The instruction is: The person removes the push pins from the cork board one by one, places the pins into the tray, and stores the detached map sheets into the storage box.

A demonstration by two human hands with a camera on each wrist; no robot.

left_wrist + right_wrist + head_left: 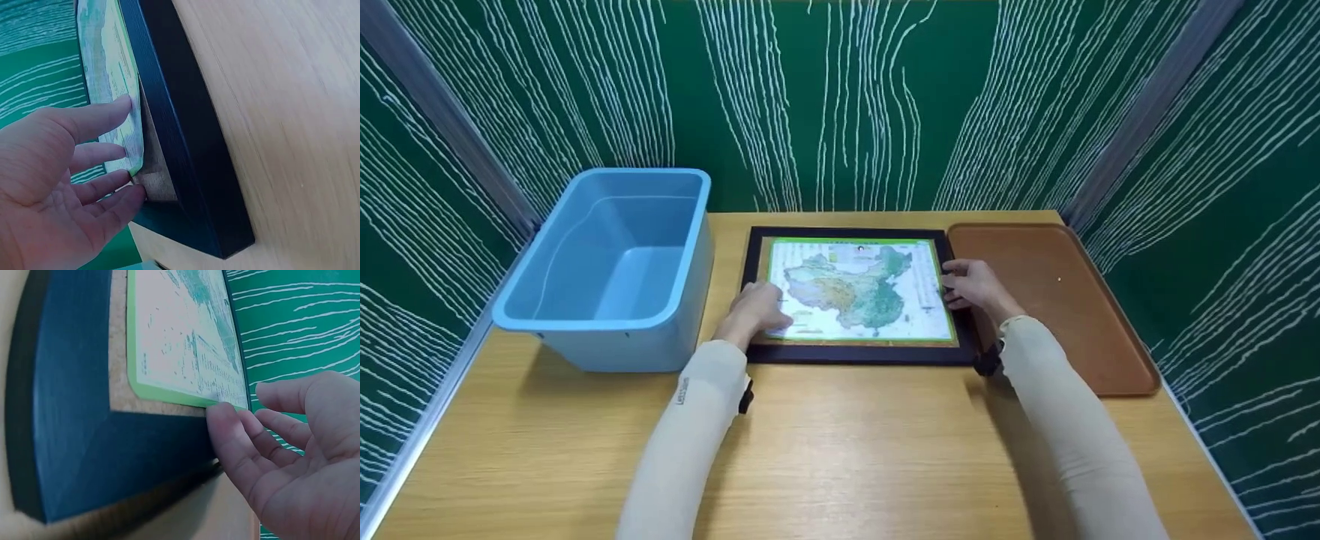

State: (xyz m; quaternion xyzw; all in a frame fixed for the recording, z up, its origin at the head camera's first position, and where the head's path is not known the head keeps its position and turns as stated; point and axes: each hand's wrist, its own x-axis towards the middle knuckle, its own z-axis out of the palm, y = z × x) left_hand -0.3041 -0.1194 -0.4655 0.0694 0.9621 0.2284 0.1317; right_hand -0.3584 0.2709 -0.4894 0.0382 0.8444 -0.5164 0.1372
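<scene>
A black frame (859,352) with a cork backing lies flat on the wooden table, and a green-edged map sheet (859,289) lies inside it. My left hand (757,309) rests with straight fingers on the map's left edge (126,121), its fingertips (121,104) touching the sheet and the cork (154,174). My right hand (971,285) is at the frame's right side, with straight fingers (230,433) touching the map's green edge (169,394) and the black frame (73,422). Neither hand grips anything.
A light blue plastic bin (615,262) stands left of the frame. A brown tray (1054,300) lies to the right of it. Green walls with white lines enclose the table (847,450) on three sides.
</scene>
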